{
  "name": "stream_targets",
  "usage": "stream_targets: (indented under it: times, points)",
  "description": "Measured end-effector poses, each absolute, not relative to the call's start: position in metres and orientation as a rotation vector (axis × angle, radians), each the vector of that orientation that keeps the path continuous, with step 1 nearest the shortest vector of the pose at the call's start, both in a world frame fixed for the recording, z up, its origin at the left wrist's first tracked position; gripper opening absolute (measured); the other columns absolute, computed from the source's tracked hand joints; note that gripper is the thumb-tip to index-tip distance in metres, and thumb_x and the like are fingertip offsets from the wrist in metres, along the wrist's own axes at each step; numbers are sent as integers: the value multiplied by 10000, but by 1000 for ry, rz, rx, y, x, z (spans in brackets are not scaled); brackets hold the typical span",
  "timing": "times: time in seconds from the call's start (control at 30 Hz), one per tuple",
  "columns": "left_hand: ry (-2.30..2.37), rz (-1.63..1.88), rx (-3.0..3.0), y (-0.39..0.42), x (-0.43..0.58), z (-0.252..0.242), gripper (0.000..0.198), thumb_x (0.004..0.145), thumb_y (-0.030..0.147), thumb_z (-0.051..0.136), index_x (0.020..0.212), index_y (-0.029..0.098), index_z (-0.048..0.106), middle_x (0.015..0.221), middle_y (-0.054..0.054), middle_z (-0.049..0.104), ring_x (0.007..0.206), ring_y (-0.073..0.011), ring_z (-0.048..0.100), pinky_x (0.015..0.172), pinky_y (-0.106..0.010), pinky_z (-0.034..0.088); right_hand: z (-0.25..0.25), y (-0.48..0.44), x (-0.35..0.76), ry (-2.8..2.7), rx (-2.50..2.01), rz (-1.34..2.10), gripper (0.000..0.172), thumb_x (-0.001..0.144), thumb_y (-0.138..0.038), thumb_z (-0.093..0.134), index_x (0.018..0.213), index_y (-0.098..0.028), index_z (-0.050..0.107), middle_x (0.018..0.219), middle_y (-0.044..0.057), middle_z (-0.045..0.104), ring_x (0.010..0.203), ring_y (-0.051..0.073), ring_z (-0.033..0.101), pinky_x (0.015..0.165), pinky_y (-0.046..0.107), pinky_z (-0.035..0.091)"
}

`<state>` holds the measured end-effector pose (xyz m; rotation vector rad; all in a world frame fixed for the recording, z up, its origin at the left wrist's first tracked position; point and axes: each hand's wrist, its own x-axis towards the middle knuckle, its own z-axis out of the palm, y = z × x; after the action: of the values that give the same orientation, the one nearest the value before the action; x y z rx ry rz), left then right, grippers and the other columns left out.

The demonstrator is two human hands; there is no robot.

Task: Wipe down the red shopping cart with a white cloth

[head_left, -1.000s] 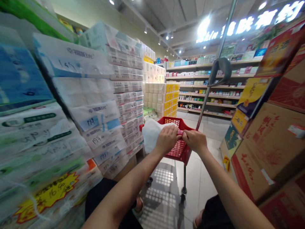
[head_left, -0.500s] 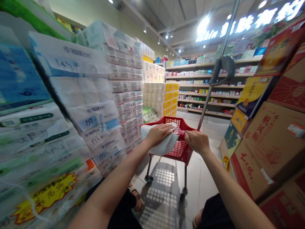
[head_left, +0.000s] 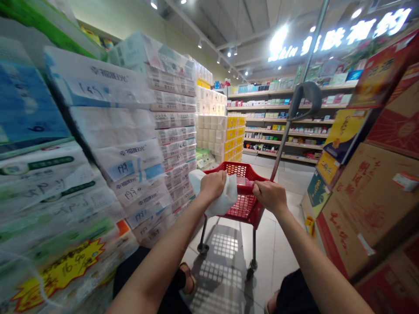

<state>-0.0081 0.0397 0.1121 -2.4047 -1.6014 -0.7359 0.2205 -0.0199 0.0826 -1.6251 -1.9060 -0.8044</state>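
A white cloth (head_left: 225, 201) hangs over the left part of the handle of a small red shopping cart (head_left: 240, 206). My left hand (head_left: 212, 184) is closed around the cloth at the handle, with folds of it hanging on both sides. At the right end of the red handle (head_left: 245, 189), my right hand (head_left: 271, 196) is wrapped round the bar. A pinkish item shows just behind the handle, partly hidden.
Stacked tissue packs (head_left: 129, 152) rise close on the left. Cardboard boxes (head_left: 376, 205) line the right side. A metal pole (head_left: 280, 150) with a grey loop (head_left: 306, 101) stands at the cart's right. Stocked shelves (head_left: 278, 107) are behind, and tiled floor (head_left: 278, 244) lies below.
My left hand has moved slightly left along the handle and its fingers have closed, bunching the cloth. More of the red bar shows between the hands. My right hand still grips its end.
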Motion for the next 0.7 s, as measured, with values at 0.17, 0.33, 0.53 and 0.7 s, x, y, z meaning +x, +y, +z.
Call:
stream_targets:
  times: [0.17,0.33,0.53,0.7]
  points:
    - [-1225,-880,-2423,19,47,108,393,996,311,278,947,155,635,975,-110,682,938,-220,622,882,-371,437,82,-18,221,-1940,-1572,-812,346,908,-297,371,700,-192,627,711,34,672,641,133,540,572,289,195]
    - [-1008,-896,-2505,8,75,108,380,999,294,294,916,160,640,935,-102,683,930,-222,625,888,-383,444,81,-19,232,-1980,-1533,-824,354,895,-307,390,629,-186,590,677,46,659,634,144,548,596,287,239]
    - [-820,-974,-2577,11,44,108,375,1013,359,293,1220,226,575,1255,-31,618,1165,-175,561,1012,-348,423,80,-20,254,-2018,-1454,-736,322,918,-287,381,901,-214,694,870,26,725,793,152,618,657,270,299]
    - [-667,-895,-2633,16,1,103,398,1005,409,332,1344,279,494,1380,9,532,1285,-156,479,1101,-360,381,78,-20,260,-1987,-1454,-735,340,914,-284,378,942,-216,710,912,22,731,776,140,620,652,263,311]
